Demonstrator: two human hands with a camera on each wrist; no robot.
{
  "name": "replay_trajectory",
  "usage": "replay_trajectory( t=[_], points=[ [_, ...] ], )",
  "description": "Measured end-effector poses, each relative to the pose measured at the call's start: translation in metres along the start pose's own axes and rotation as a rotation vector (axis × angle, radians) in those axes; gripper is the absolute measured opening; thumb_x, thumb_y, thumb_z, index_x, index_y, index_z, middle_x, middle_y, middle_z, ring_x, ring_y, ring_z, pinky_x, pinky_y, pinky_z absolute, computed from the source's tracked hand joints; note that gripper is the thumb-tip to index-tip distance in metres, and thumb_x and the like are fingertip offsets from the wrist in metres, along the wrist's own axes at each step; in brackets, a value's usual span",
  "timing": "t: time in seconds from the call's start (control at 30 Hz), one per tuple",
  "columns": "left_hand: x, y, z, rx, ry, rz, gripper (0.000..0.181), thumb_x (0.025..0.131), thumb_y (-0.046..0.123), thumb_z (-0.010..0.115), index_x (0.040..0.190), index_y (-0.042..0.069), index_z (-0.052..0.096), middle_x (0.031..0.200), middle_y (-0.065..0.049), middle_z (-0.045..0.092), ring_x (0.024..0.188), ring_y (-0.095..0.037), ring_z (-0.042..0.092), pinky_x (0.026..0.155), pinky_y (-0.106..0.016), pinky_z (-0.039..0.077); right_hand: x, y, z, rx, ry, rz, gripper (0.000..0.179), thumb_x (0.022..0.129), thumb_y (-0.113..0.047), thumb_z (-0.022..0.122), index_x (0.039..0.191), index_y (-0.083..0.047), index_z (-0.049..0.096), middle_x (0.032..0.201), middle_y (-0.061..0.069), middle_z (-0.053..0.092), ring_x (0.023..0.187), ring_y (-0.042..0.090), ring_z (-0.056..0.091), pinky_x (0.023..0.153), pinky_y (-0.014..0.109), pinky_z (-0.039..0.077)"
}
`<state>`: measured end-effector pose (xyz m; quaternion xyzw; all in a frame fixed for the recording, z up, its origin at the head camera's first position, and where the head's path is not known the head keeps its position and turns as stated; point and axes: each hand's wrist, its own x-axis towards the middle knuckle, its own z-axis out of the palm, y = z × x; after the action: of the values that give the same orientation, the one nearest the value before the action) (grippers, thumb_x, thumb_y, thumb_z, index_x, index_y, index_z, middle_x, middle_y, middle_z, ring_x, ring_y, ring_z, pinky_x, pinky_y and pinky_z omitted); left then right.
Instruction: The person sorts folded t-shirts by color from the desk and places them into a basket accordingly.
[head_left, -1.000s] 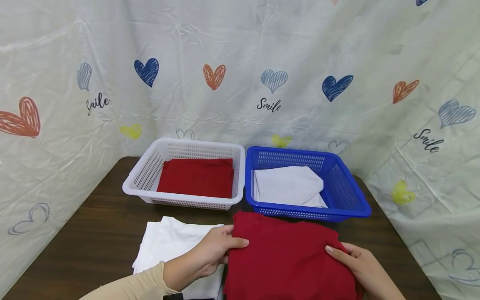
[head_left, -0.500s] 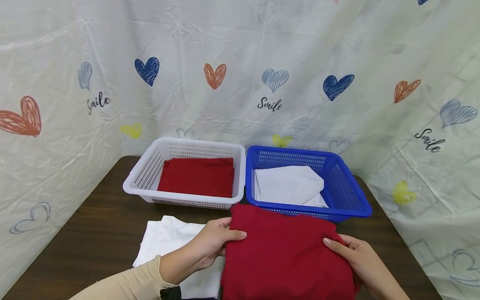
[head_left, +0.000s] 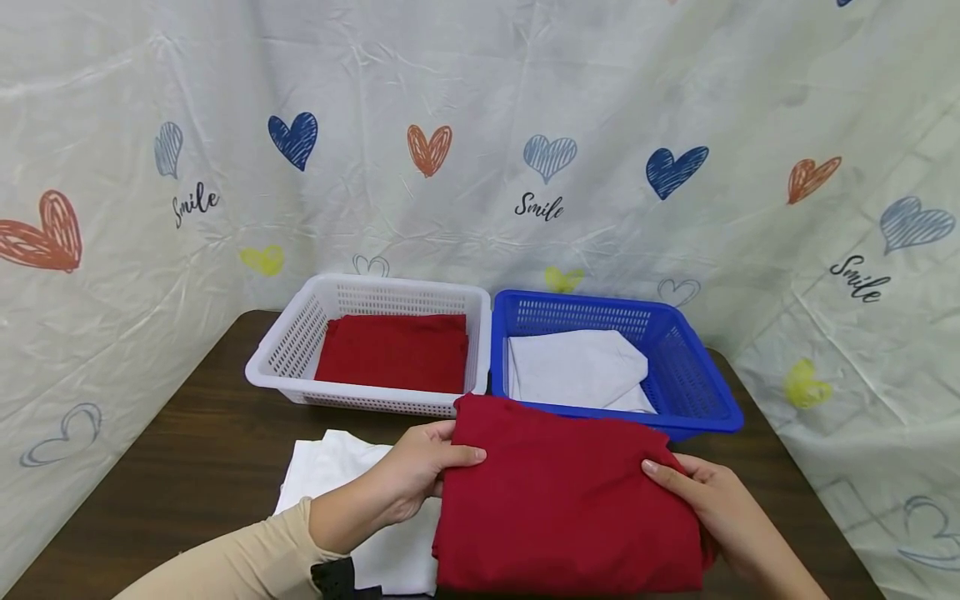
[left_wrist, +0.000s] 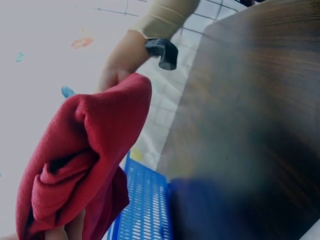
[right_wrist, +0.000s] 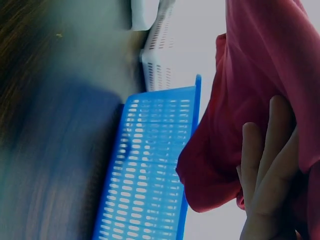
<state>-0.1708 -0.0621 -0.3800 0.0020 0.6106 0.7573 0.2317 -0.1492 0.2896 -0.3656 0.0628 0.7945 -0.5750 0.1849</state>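
Observation:
Both hands hold a folded red cloth (head_left: 562,500) in front of the two baskets. My left hand (head_left: 408,467) pinches its left edge, thumb on top. At the right edge my right hand (head_left: 712,504) grips it, thumb on top; in the right wrist view, fingers (right_wrist: 270,165) lie against its underside. Loose folds of the red cloth (left_wrist: 110,120) show in the left wrist view, above the table. Beneath my left arm a folded white cloth (head_left: 326,462) lies on the table, partly hidden.
A white basket (head_left: 375,396) holding folded red cloth (head_left: 393,354) stands at the back left. Beside it is a blue basket (head_left: 697,417) with folded white cloth (head_left: 573,367). Both stand on a dark wooden table (head_left: 187,467), with a printed curtain (head_left: 480,75) behind.
Both hands have raised the red cloth and brought it forward and slightly left. Its far edge now overlaps the blue basket's front in the head view, and its near edge has come into sight.

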Motion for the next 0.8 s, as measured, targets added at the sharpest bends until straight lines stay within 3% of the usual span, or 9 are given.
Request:
replay_trajectory(
  t=[0.3, 0.53, 0.8],
  points=[
    [0.0, 0.01, -0.002, 0.0, 0.009, -0.011, 0.048, 0.09, 0.014, 0.07, 0.133, -0.001, 0.056, 0.1, -0.006, 0.074, 0.082, -0.018, 0.075, 0.077, -0.04, 0.062, 0.002, -0.012, -0.001, -0.011, 0.014, -0.018, 0.048, 0.1, -0.036, 0.057, 0.137, -0.005, 0.055, 0.088, -0.004, 0.077, 0.078, 0.023, 0.075, 0.069, 0.042, 0.062],
    [-0.002, 0.018, -0.007, 0.015, 0.018, -0.013, 0.046, 0.09, 0.015, 0.071, 0.131, -0.002, 0.057, 0.1, -0.006, 0.074, 0.082, -0.017, 0.075, 0.078, -0.038, 0.062, 0.004, -0.019, 0.001, -0.018, 0.003, -0.026, 0.036, 0.1, -0.038, 0.057, 0.127, -0.014, 0.063, 0.086, -0.004, 0.076, 0.076, 0.023, 0.075, 0.068, 0.042, 0.062],
    [-0.007, 0.022, -0.019, 0.038, 0.032, -0.009, 0.046, 0.09, 0.013, 0.069, 0.131, -0.003, 0.057, 0.096, -0.004, 0.074, 0.082, -0.017, 0.075, 0.078, -0.037, 0.062, 0.008, -0.027, 0.013, -0.031, -0.006, -0.042, 0.049, 0.099, -0.039, 0.059, 0.134, -0.005, 0.058, 0.091, -0.002, 0.076, 0.079, 0.024, 0.075, 0.07, 0.041, 0.062]
  ],
)
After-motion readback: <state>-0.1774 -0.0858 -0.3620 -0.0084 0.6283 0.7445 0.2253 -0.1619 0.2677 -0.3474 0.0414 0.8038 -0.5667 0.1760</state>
